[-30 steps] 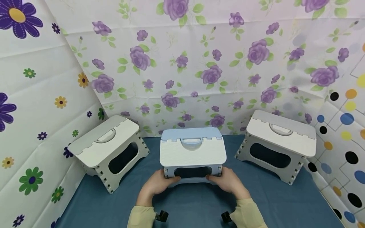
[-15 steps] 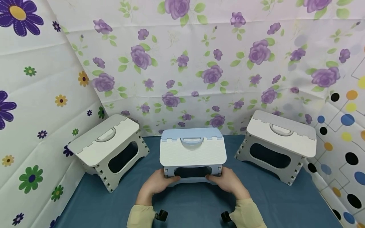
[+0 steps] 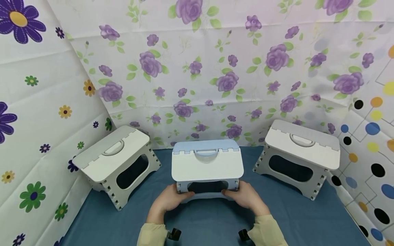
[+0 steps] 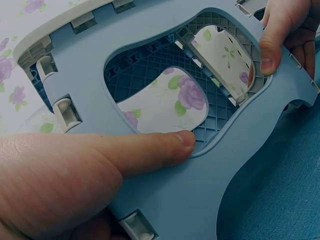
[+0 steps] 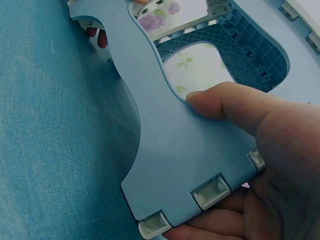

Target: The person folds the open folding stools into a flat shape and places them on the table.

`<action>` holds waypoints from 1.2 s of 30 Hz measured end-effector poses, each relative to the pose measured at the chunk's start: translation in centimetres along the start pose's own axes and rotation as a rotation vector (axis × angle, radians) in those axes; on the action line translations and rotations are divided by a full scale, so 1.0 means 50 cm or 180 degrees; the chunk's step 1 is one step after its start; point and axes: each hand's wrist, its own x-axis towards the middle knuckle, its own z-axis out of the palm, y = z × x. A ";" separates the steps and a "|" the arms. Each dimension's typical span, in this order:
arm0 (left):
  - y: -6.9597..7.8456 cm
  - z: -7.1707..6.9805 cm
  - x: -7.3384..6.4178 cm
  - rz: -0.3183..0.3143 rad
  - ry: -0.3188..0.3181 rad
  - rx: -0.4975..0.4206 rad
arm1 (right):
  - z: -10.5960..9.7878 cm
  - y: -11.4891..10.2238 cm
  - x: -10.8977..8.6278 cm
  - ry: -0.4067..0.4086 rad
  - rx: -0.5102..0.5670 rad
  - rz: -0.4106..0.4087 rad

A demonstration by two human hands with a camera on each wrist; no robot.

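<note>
A folding step stool [image 3: 207, 167] with a white and light-blue top stands unfolded in the middle of the head view. My left hand [image 3: 168, 198] grips its left end low down, the thumb lying across the blue front panel [image 4: 200, 185] to the edge of the oval opening. On the opposite end my right hand [image 3: 246, 195] holds the stool the same way. In the right wrist view its thumb [image 5: 220, 100] presses the panel by the opening, with the fingers curled behind the hinged edge. Most of the left hand's fingers are hidden behind the stool.
A white and grey folding stool [image 3: 117, 153] stands angled at the left, and a similar stool [image 3: 303, 150] at the right. All are on a blue cloth [image 3: 206, 222]. Flower-printed sheeting [image 3: 197, 85] rises behind, with dotted sheeting [image 3: 369, 164] at the right.
</note>
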 end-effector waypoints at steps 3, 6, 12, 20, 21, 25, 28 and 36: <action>0.000 0.001 0.000 -0.0001 0.0006 0.0001 | 0.000 0.000 0.001 -0.0007 -0.0007 0.0002; 0.000 0.000 0.002 0.0040 0.0002 -0.0012 | 0.001 0.000 0.001 0.0015 -0.0025 0.0003; -0.002 -0.003 0.002 0.0058 -0.0010 -0.0052 | 0.005 0.000 0.002 0.0029 0.0018 -0.0025; -0.006 -0.002 0.001 0.0049 -0.0037 -0.0080 | 0.004 0.003 0.000 0.0019 0.0026 -0.0024; -0.006 0.000 0.001 0.0050 -0.0047 -0.0086 | 0.003 0.003 0.000 0.0016 0.0023 -0.0025; -0.006 0.001 0.001 0.0055 -0.0056 -0.0109 | 0.002 0.003 0.000 -0.0001 0.0017 -0.0027; -0.005 0.000 0.001 0.0060 -0.0056 -0.0095 | 0.001 0.002 -0.002 -0.0006 0.0012 -0.0015; -0.004 0.000 0.000 0.0051 -0.0069 -0.0091 | 0.003 0.002 -0.003 0.0011 0.0022 -0.0025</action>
